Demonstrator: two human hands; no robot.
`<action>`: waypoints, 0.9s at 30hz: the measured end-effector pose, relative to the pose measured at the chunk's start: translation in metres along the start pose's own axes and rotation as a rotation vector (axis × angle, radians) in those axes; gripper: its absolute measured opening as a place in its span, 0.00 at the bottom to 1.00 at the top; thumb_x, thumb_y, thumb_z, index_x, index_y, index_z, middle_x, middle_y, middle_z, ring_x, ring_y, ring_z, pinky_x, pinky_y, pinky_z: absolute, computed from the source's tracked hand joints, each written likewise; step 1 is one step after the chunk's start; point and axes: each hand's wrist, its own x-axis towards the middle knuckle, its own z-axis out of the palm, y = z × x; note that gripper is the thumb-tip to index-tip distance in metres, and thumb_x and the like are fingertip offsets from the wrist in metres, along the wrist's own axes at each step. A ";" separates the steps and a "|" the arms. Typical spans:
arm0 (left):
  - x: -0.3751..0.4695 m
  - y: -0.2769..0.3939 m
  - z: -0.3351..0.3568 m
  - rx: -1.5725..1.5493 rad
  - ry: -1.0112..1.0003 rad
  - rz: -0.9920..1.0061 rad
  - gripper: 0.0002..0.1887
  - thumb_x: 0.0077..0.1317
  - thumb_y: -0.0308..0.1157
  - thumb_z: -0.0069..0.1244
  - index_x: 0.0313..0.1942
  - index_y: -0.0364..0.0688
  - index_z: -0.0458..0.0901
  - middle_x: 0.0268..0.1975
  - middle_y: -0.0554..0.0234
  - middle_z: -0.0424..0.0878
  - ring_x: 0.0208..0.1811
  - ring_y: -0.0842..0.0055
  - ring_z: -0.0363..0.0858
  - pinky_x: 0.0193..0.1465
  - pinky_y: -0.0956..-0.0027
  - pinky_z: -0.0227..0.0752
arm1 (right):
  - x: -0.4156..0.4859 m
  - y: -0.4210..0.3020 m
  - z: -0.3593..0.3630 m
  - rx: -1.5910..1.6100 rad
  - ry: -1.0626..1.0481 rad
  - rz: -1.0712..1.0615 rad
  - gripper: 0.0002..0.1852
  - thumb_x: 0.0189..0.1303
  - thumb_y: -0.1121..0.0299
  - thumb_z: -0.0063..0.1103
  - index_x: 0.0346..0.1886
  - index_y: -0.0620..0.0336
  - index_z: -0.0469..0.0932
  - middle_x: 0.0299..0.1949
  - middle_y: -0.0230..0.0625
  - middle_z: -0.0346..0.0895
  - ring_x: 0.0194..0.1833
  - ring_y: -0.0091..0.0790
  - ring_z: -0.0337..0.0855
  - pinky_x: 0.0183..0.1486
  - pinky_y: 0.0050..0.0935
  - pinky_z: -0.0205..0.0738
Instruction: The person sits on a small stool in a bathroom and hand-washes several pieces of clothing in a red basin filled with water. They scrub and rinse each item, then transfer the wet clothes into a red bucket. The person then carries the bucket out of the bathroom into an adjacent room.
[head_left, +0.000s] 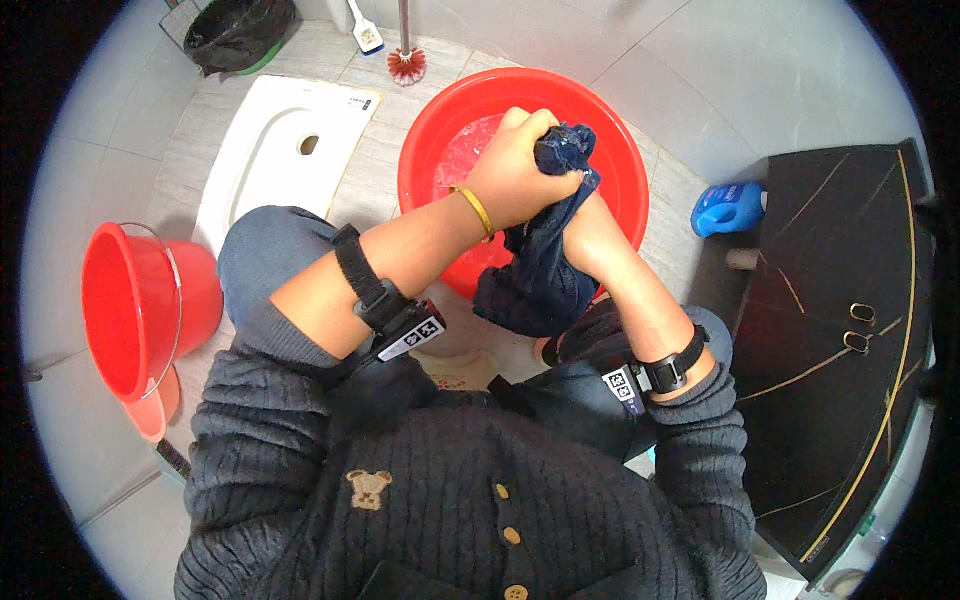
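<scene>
A wet dark-blue cloth garment (536, 281) is bunched between my hands above a large red plastic basin (424, 127). My left hand (517, 169), with a gold bangle at its wrist, grips the upper bunch of the cloth. Lower and to the right, my right hand (589, 236) is wrapped in the same cloth, its fingers mostly hidden behind the fabric and the other hand. The loose part of the garment hangs over the basin's near rim. Some foamy water (469, 146) shows on the basin floor.
A white squat toilet (277, 124) lies to the left, beside a red bucket (154, 300) and a pink scoop (154, 409). A toilet brush (406, 66) and a black-lined bin (236, 34) stand behind. On the right are a blue detergent bottle (727, 208) and a black cabinet (817, 315).
</scene>
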 end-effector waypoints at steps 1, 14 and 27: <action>0.002 -0.002 -0.002 0.008 0.003 0.025 0.21 0.44 0.35 0.60 0.38 0.37 0.73 0.39 0.47 0.69 0.44 0.57 0.71 0.49 0.62 0.67 | -0.002 -0.003 -0.002 -0.043 0.007 0.041 0.22 0.57 0.75 0.54 0.56 0.63 0.66 0.49 0.39 0.73 0.52 0.31 0.72 0.54 0.32 0.67; 0.010 -0.001 -0.014 -0.281 -0.257 -0.296 0.24 0.66 0.50 0.42 0.54 0.42 0.71 0.58 0.53 0.62 0.61 0.68 0.61 0.60 0.65 0.59 | 0.002 0.008 -0.004 0.285 0.024 0.124 0.21 0.52 0.71 0.57 0.51 0.66 0.69 0.43 0.38 0.76 0.44 0.32 0.78 0.48 0.30 0.71; 0.009 -0.008 -0.017 -0.669 -0.392 -0.325 0.21 0.62 0.42 0.52 0.50 0.39 0.73 0.44 0.63 0.79 0.44 0.80 0.77 0.49 0.73 0.71 | -0.009 0.014 -0.005 0.785 -0.036 0.379 0.24 0.48 0.72 0.51 0.52 0.67 0.69 0.45 0.43 0.77 0.45 0.39 0.79 0.51 0.35 0.72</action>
